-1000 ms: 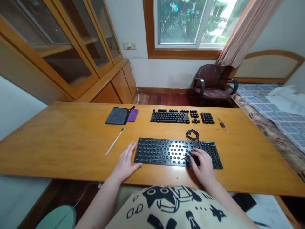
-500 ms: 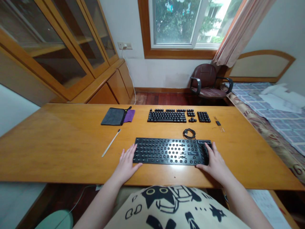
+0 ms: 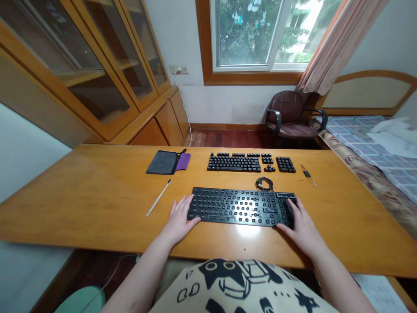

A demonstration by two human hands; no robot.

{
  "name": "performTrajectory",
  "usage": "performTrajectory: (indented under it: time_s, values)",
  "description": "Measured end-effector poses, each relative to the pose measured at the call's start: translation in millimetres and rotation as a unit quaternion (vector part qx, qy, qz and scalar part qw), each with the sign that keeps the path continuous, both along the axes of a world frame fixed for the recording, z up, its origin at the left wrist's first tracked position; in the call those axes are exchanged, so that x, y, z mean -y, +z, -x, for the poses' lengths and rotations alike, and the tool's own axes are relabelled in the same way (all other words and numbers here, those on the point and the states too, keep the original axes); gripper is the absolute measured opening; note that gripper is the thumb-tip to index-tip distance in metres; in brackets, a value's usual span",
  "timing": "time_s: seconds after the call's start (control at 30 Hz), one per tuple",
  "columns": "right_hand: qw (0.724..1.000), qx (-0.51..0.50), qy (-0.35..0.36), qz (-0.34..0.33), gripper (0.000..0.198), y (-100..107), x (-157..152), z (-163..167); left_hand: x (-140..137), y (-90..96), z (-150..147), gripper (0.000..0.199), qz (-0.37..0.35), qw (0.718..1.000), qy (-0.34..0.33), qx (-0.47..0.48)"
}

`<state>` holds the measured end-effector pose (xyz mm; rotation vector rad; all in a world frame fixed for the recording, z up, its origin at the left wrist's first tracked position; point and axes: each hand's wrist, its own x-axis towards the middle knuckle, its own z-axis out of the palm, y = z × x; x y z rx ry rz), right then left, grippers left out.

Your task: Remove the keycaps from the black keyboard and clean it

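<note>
A black keyboard [image 3: 221,206] with its keycaps off lies on the desk in front of me, its bare switch stems showing. My left hand [image 3: 180,219] holds its left end, fingers along the side and thumb at the near corner. At the right end, my right hand [image 3: 301,224] grips it with fingers over the top and thumb at the near edge. Behind it lies its coiled cable [image 3: 264,184]. The removed keycaps [image 3: 234,163] are set out in rows farther back, with the number-pad keycaps [image 3: 286,164] to their right.
Left of the keyboard lies a thin white brush [image 3: 159,198]. Beyond it are a grey pouch [image 3: 162,162] and a purple cloth [image 3: 183,161]. A wire keycap puller [image 3: 307,174] lies at the right on the wooden desk [image 3: 97,191]. An armchair [image 3: 288,114] stands behind.
The view has shifted slightly, so everything sits a little farther right in it. The keyboard appears to have slid slightly away from me, with both hands still at its ends.
</note>
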<state>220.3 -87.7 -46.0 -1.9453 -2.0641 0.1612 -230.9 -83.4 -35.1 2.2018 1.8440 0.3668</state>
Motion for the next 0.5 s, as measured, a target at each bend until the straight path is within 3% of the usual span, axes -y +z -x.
performTrajectory:
  time_s: [0.13,0.23,0.5]
  values:
    - [0.996,-0.032,-0.049,-0.064,0.072,-6.8,3.0,1.3,-27.8,12.5,22.1,0.046,-0.020,0.998,0.062,-0.018]
    - [0.990,-0.062,-0.042,-0.122,0.064,-5.9,6.2,11.6,-62.8,20.5,32.5,0.040,-0.032,0.995,0.084,-0.044]
    - [0.975,-0.142,0.061,-0.160,0.037,8.1,21.7,54.1,-153.6,13.2,12.4,0.058,0.029,0.985,0.121,-0.116]
